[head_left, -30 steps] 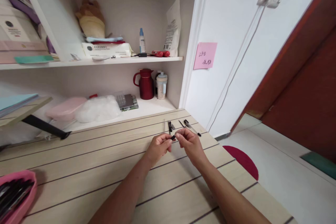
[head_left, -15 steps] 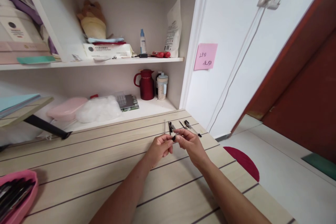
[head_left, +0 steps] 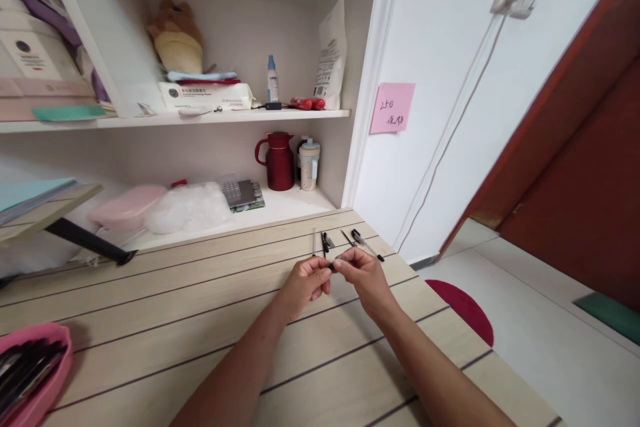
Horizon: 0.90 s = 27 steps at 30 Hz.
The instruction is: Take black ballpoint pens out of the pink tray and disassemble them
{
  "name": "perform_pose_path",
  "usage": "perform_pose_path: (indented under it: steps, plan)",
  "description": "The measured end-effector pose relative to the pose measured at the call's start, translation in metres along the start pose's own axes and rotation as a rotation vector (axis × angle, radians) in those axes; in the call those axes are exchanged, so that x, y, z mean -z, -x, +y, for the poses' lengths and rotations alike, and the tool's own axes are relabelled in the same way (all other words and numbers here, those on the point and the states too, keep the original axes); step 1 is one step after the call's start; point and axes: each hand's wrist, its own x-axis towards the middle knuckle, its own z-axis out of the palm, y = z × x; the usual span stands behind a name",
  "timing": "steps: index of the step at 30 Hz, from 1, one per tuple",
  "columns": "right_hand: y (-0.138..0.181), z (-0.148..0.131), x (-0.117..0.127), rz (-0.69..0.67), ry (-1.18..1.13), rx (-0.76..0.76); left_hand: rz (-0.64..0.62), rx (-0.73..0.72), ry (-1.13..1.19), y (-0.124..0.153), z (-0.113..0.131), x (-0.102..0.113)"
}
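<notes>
The left hand (head_left: 305, 283) and right hand (head_left: 364, 275) pinch a small black piece (head_left: 331, 267) between fingertips (head_left: 323, 273), its long axis and pointing direction mostly covered.

It's a tiny black piece (head_left: 331, 267), pinched between the fingertips of the left hand (head_left: 305, 280) and the right hand (head_left: 364, 275), right where they meet over the counter's (head_left: 200, 327) far right part. Fingers cover most of it, so honestly can't make out the full shape or its tilt.
</notes>
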Motion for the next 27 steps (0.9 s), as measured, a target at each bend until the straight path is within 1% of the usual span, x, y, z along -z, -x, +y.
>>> perform_pose_path:
  steps: [5,10,14,18,23,27]
  plan:
    - [-0.0003,0.0001,-0.0001,-0.06,-0.022,-0.022,-0.005,0.002,0.022,-0.0001,-0.0001,0.0005]
    - [0.0005,-0.0013,-0.0007,-0.003,0.004,-0.004,-0.008,0.013,0.015,-0.0001,-0.0002,0.0009]
    - [0.0006,-0.0013,-0.0008,-0.067,-0.025,-0.023,-0.012,0.012,0.033,0.0002,-0.0002,0.0007]
    - [0.0002,0.0001,-0.0009,0.008,0.019,0.011,-0.023,0.021,0.023,-0.0001,-0.0007,0.001]
    - [0.001,-0.0008,-0.0018,-0.056,-0.001,-0.027,-0.029,0.027,0.038,-0.0002,-0.0009,0.0009]
    - [0.0013,-0.0014,-0.0029,0.014,0.02,-0.004,-0.038,0.024,0.013,-0.0001,-0.0009,0.0006]
